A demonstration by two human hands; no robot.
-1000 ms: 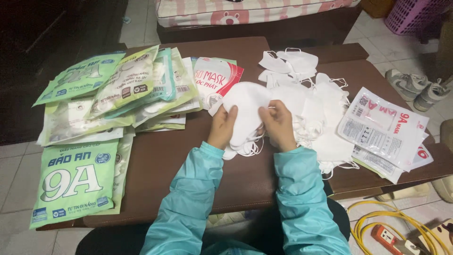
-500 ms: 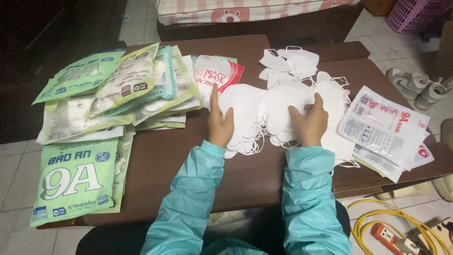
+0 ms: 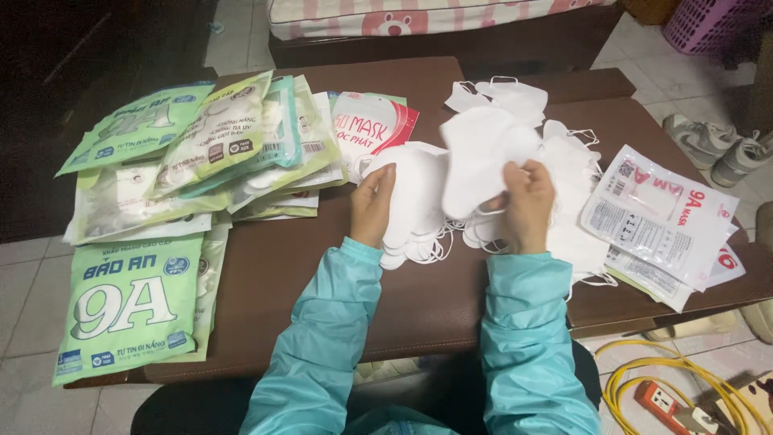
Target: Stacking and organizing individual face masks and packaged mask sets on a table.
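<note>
Right hand (image 3: 527, 205) grips a white mask (image 3: 483, 161) (left hand (image 3: 372, 205) steadies the stack (image 3: 415, 197)) above brown table (image 3: 322, 274).

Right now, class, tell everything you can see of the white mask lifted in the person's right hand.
The white mask is plain, soft and cloth-like, folded flat into a rounded shape. The right hand pinches its lower edge with the fingers and holds it raised and tilted above the table, over the loose heap of white masks. Thin white ear loops hang below it. The left hand rests on a neighbouring stack.

a dark brown table (image 3: 306, 266) carries everything. left of its white mask pile (image 3: 564, 161) lie green packets (image 3: 129, 306); right, white packets (image 3: 664, 213).
</note>
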